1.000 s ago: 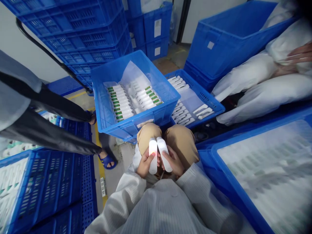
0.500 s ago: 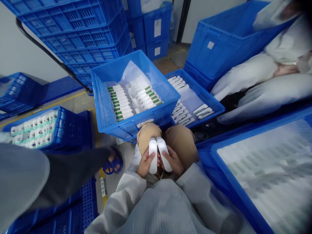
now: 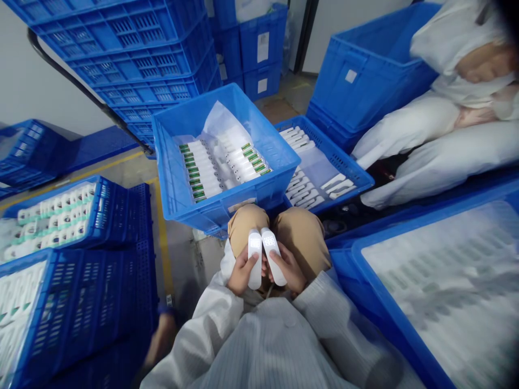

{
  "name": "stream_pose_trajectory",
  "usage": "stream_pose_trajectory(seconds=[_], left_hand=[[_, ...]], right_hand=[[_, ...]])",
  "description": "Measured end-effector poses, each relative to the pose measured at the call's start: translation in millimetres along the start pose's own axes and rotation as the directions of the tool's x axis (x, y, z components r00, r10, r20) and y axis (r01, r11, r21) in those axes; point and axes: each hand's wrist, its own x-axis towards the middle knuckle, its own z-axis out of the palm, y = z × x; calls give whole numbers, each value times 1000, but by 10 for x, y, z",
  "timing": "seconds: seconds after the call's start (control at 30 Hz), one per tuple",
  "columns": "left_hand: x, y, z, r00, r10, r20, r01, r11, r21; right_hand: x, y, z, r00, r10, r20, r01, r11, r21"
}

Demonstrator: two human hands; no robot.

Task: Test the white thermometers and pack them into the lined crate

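Note:
My left hand (image 3: 242,270) is closed around a slim white handheld device (image 3: 255,273) with a lit dotted display at its top end. In my right hand (image 3: 292,268) is a matching white device (image 3: 279,276), its display lit too. The two devices are upright side by side over my lap, their top ends nearly touching. Both thumbs rest on the devices' fronts, while most other fingers are hidden behind. Just beyond my knees, a blue crate (image 3: 174,208) holds rows of white devices (image 3: 205,167), several with green labelled ends.
A lower blue tray (image 3: 365,181) with white pieces sits behind the crate. At right is a film-covered blue crate (image 3: 359,248); beyond it sits a person in white (image 3: 430,121). Stacked blue crates (image 3: 121,59) rise at far left. More filled crates (image 3: 101,286) stand at my left.
The passer-by at left has moved back, mostly out of view, uncovering a crate of white pieces. At right, the seated person's upper body has leaned further into view. My hands stay still.

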Motion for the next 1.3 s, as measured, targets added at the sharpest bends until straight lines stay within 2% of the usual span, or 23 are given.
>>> stream_pose_trajectory(seconds=[0.23,0.5,0.63,0.9,1.3], left_hand=[[4,21,-8,999,-12,32,12,1000,4],[-23,34,38,1000,15,-23,-16,1000,-26],[-44,56,43,999,38,-17,-39,999,-31],[-40,33,13,998,25,-50,-27,999,-44],[-29,15,13,998,46,-46,-51,993,-104]], right_hand=[[13,21,-14,1000,1,8,-1,1000,6],[16,28,-13,999,-8,34,8,1000,-4],[13,17,3,998,-26,49,28,999,-40],[37,25,24,999,-24,48,26,999,-45],[78,53,45,996,-25,90,19,998,63]])
